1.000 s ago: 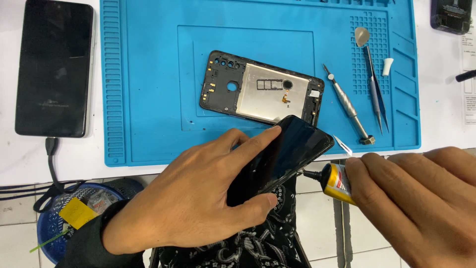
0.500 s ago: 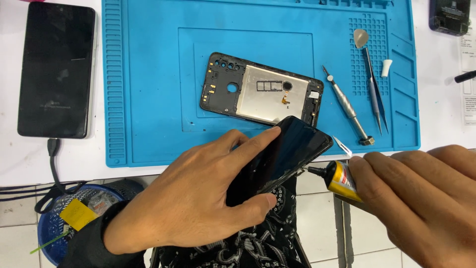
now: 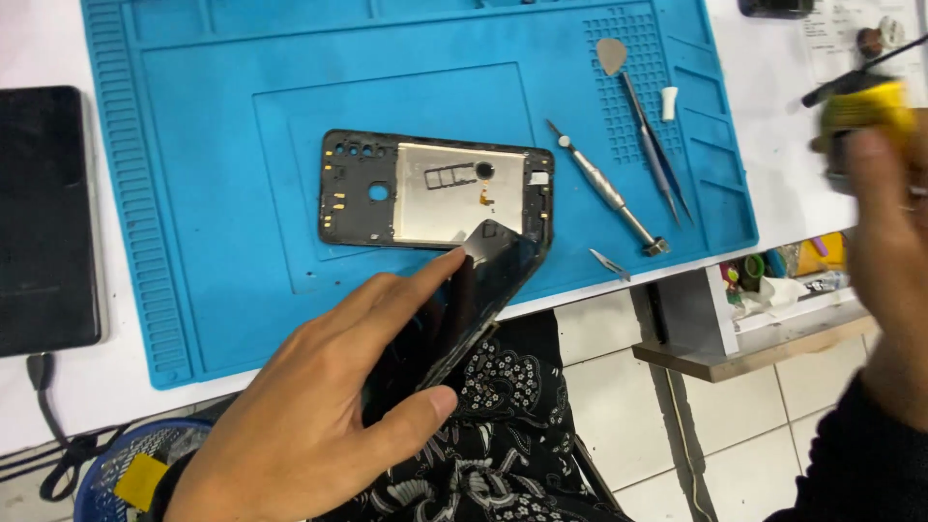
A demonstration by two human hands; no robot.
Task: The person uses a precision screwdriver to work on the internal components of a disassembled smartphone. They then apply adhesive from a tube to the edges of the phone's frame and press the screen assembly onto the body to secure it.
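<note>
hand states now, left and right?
Left hand: closed on the black phone screen panel, thumb and fingers gripping its edges.
Right hand: blurred, raised at the right edge, holding a small yellow tube.

Lighting was bright and even, from overhead; shadows on the blue mat (image 3: 242,145) were faint. Mild glare lay on the white table (image 3: 783,193) (far right). Right hand (image 3: 884,203) and yellow tube (image 3: 865,106) were motion-blurred; centre and left stayed sharp.

blue work mat (image 3: 193,193), phone frame (image 3: 435,188), screwdriver (image 3: 607,188), tweezers (image 3: 657,155), dark tablet (image 3: 43,222)
</note>
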